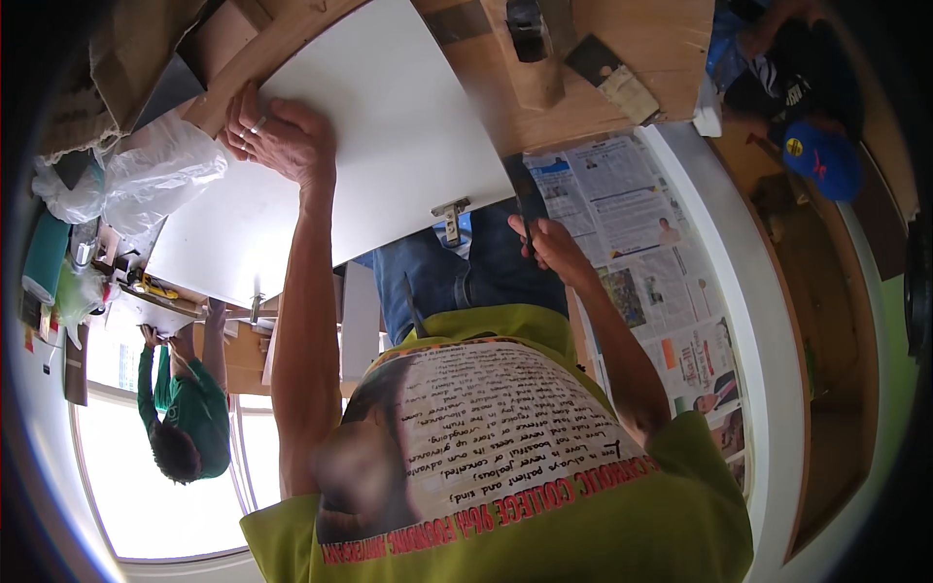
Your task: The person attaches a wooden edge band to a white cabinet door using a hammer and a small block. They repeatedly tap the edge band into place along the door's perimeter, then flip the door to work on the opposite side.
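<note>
A large white panel [389, 126], like a cabinet door, lies in front of me. A metal hinge [452, 219] is fixed near its close edge, and a second hinge [257, 305] shows at its left corner. My left hand [282, 136], with a ring on one finger, curls its fingers at the panel's far left edge. My right hand [556, 249] is closed around a long, narrow dark tool [523, 189] beside the panel's right edge. The tool points away from me; its exact kind is unclear.
Brown board [641, 39] extends behind the panel, with a worn block [627, 92] on it. Newspaper [622, 214] covers the surface at right. A plastic bag [160, 170] sits at left. One person [190, 418] works at far left; another, in a blue cap [821, 160], is at far right.
</note>
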Demonstrator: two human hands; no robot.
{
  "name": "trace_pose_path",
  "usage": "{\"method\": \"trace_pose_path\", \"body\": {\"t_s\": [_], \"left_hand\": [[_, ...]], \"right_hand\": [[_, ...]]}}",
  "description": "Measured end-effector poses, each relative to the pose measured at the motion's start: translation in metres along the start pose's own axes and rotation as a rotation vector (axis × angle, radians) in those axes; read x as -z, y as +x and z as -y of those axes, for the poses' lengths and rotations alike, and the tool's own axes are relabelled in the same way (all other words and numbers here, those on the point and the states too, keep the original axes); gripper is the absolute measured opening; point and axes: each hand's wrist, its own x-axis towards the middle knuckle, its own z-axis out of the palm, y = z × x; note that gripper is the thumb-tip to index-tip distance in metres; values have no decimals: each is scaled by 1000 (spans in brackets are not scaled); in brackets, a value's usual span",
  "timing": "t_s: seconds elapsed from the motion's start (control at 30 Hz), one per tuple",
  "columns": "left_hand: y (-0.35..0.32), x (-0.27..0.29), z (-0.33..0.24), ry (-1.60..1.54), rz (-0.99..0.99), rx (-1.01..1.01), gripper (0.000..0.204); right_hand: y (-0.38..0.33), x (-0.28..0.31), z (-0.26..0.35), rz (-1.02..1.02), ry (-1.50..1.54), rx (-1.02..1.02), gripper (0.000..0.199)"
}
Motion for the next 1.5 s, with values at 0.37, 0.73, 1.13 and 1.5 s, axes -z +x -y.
{"method": "trace_pose_path", "body": {"t_s": [0.37,0.73,1.13,1.5], "left_hand": [[-1,2,-2,-3,-4,7,37],[0,2,-3,-2,-5,-7,36],[-2,-1,1,26,4,-10,36],[-2,-2,1,37,-26,-30,35]], "right_hand": [[-3,1,3,-6,-6,-4,58],[-5,1,4,-63,-46,77,59],[5,-1,-2,-62,-9,65,57],[9,4,1,6,35,22,59]]}}
